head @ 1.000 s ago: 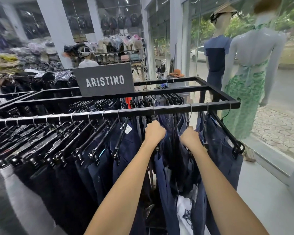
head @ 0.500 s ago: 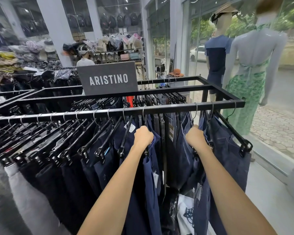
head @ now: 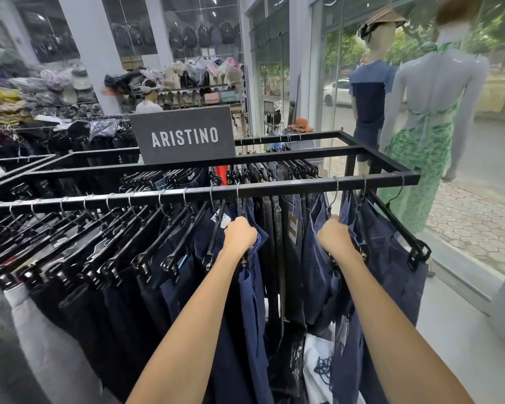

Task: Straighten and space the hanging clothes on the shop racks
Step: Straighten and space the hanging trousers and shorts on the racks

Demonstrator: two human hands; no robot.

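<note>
Nearest the camera, left hand [head: 241,234]: fingers are closing around a black clip hanger [head: 243,228] carrying navy trousers [head: 252,301], just under the front rail.
Right hand [head: 334,240]: fingers are gripping the top of another navy pair [head: 318,258], with a clear gap lying between the two hands.
Front rail [head: 289,189]: black bar is running left to right, hooks are hanging along it, dark trousers [head: 114,301] are crowding the left stretch.
Sign [head: 184,135]: reading ARISTINO, is standing behind the rail.
Mannequins [head: 426,112]: are standing far right by the glass.
</note>
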